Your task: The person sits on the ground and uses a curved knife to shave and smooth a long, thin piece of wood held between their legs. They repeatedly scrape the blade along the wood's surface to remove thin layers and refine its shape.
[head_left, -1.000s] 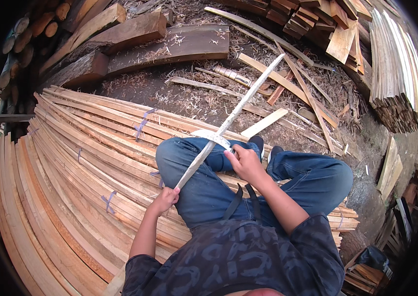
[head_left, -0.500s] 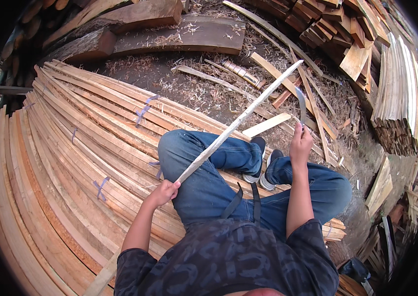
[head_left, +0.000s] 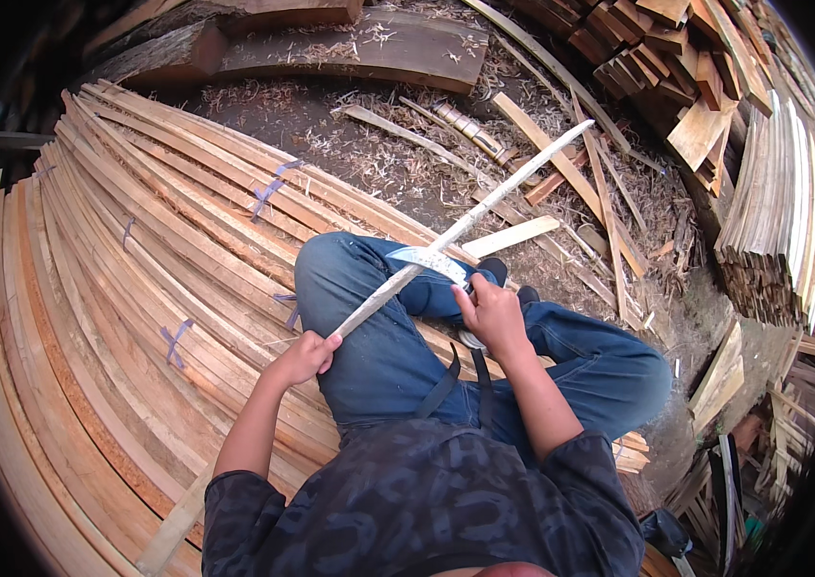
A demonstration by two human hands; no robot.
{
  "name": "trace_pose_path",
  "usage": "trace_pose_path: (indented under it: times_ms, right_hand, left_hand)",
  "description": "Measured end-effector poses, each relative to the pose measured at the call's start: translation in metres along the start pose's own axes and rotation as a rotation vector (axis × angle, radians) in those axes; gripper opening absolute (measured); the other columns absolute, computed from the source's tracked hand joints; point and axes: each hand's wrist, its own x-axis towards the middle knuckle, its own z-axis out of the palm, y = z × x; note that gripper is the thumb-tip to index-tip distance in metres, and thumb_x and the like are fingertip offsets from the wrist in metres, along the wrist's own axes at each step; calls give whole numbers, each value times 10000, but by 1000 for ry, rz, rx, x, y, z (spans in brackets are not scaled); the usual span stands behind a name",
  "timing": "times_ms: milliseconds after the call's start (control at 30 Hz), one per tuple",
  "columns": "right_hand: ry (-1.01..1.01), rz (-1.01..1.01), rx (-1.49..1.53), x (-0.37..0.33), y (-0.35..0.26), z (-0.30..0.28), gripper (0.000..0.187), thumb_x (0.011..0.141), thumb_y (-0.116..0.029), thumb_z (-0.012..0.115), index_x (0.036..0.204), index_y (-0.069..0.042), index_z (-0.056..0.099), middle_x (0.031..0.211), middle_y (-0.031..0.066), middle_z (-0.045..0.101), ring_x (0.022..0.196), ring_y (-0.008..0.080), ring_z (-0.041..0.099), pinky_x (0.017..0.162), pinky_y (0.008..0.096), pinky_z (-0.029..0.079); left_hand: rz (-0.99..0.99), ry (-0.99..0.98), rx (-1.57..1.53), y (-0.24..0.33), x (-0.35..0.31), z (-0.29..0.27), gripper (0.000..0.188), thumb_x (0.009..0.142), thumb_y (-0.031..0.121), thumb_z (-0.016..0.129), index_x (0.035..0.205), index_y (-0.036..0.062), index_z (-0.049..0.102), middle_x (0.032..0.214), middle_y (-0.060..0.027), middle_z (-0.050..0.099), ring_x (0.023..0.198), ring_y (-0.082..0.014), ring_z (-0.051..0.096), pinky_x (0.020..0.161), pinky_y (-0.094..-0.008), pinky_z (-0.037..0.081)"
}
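A long pale wooden stick [head_left: 499,192] slants up and away to the right from my left hand [head_left: 305,359], whose fingers are wrapped round its near end. Its lower part passes over my left knee. My right hand [head_left: 491,313] is closed on the handle of a knife with a curved blade [head_left: 427,260]. The blade lies across the middle of the stick, its tip pointing left. Most of the handle is hidden in my fist.
I sit on bundled wooden strips [head_left: 138,288] tied with purple bands [head_left: 177,343]. Shavings and loose boards [head_left: 571,183] litter the ground ahead. Thick dark planks [head_left: 359,48] lie at the far side. Stacked thin slats [head_left: 773,212] and cut timber [head_left: 658,58] stand at the right.
My right hand has swung left and nearer with the knife, from beyond my right knee to the stick. The blade now meets the stick. My left hand keeps its hold.
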Motion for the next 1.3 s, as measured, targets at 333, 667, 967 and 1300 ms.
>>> trace_pose_path:
  times_ms: [333, 667, 967, 1300]
  right_hand:
    - [-55, -81, -56, -7, -9, 7, 333, 906, -305, 647, 777, -23, 523, 629, 176, 614, 592, 382, 624, 516, 464, 476]
    - [-254, 545, 729, 21, 25, -22, 437, 982, -398, 501, 715, -54, 470, 537, 62, 457, 436, 215, 442, 424, 352, 343]
    - [-194, 474, 825, 16, 23, -33, 463, 1015, -368, 472, 676, -54, 454, 532, -26, 395, 436, 74, 342, 418, 249, 290]
    - [412, 433, -126, 27, 58, -50, 309, 956, -271, 591, 794, -8, 575, 575, 158, 594, 517, 352, 604, 494, 451, 442]
  left_hand:
    - [34, 40, 3, -11, 3, 4, 748, 965, 580, 421, 469, 24, 487, 434, -34, 412, 465, -146, 439, 519, -318, 392]
    - [42, 58, -7, -6, 2, 6, 737, 965, 567, 448, 466, 27, 495, 421, -27, 400, 445, -139, 428, 487, -315, 371]
    - [64, 59, 1, -6, 2, 5, 728, 968, 550, 453, 464, 28, 503, 417, -23, 394, 441, -140, 423, 488, -317, 372]
    - [46, 48, 20, -9, 1, 7, 762, 970, 587, 381, 480, 19, 516, 430, -37, 412, 455, -159, 449, 507, -311, 383]
